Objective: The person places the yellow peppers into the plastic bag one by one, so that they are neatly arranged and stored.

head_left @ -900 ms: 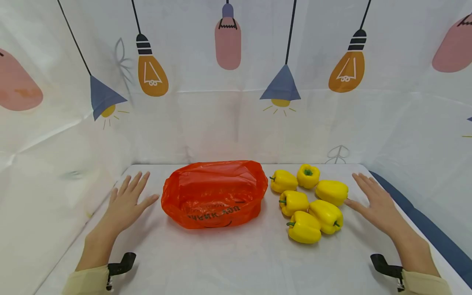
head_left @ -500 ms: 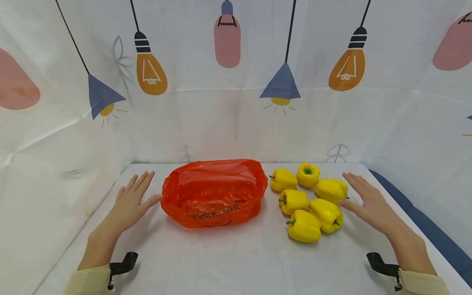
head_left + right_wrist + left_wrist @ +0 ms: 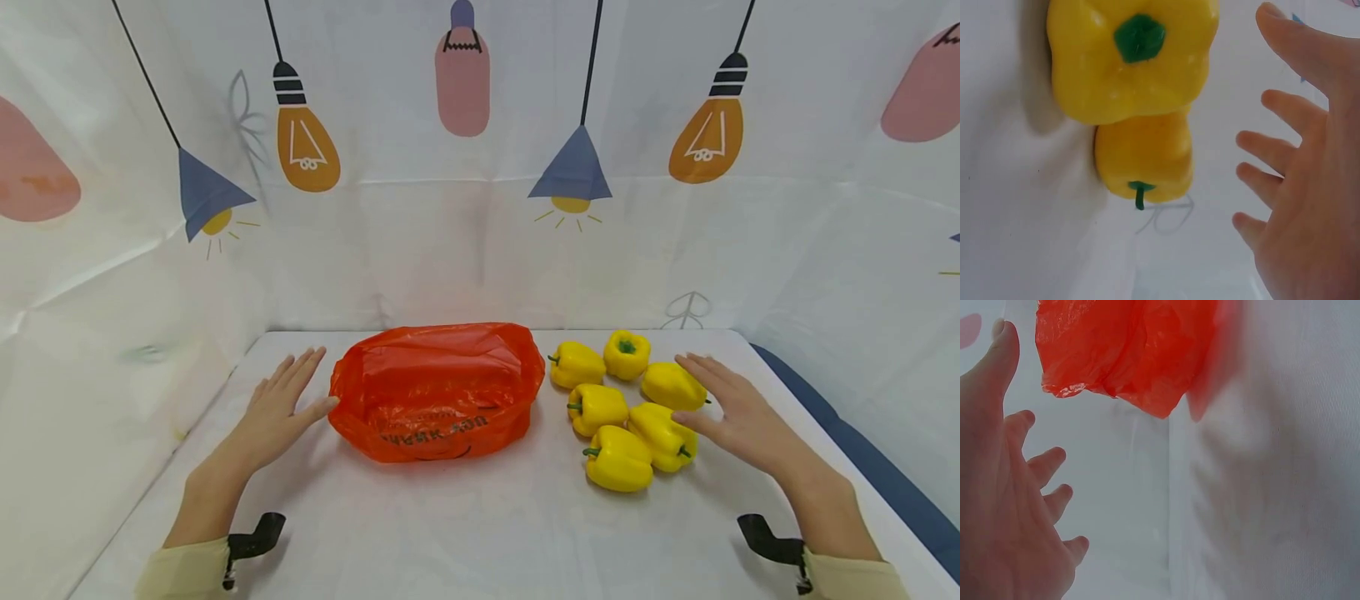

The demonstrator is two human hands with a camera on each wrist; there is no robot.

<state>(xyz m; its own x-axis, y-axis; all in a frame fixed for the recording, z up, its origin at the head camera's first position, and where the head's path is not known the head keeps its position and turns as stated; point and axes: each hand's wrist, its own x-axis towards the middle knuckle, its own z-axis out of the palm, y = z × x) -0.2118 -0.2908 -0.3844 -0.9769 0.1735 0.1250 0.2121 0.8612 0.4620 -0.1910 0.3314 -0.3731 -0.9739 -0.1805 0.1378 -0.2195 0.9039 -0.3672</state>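
A glossy, thin red plastic bag [image 3: 450, 383] rests on a white desk [image 3: 450, 533], its long axis running left to right, its wide mouth gaping upward and towards the wearer, with black lettering on its near side. Right of the bag sit six yellow bell peppers with green stems [image 3: 597, 410]. The three closest to the bag lie on their sides, stems pointing left towards it; one at the back faces its stem towards the wearer; the two farthest from the bag point their stems to the right, away from it. The person's left hand [image 3: 281, 417] is just beside the bag's left end, fingers extended, thumb towards the bag. The right hand [image 3: 738, 412], also with fingers extended, is beyond the peppers from the bag, its fingertips and thumb overlapping the two outermost ones in the head view. Neither hand grips anything. Compared with just under a second ago, both hands have come inward, towards the bag, while bag and peppers lie as before.
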